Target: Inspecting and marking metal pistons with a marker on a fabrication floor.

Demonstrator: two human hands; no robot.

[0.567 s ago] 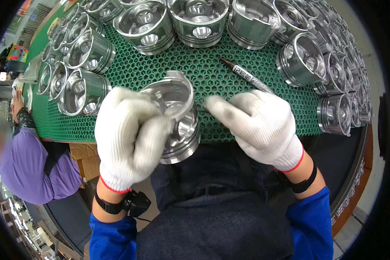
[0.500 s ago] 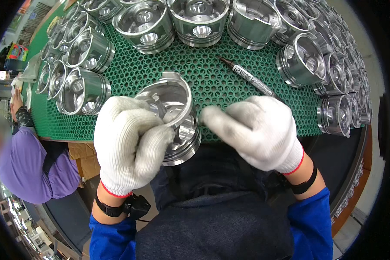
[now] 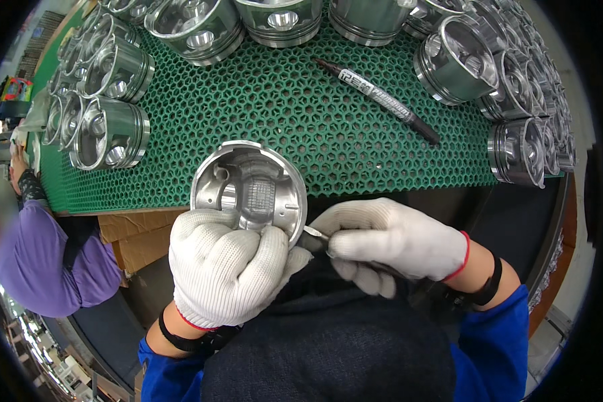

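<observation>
Our silvery cylindrical metal piston [image 3: 256,191] sits clamped in our white-gloved left hand [image 3: 231,271], seemingly for steadiness, while beside it our white-gloved right hand [image 3: 385,240] pinches a slim silvery tool [image 3: 315,232].

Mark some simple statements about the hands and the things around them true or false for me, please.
1. The left hand and right hand wear white gloves. True.
2. The left hand grips the marker. False: it holds a metal piston; the marker lies on the green mat.
3. The right hand holds a slim object. True.
4. The held piston's open end faces away from the camera. False: it faces the camera.
5. A co-worker at the left wears purple. True.
</observation>
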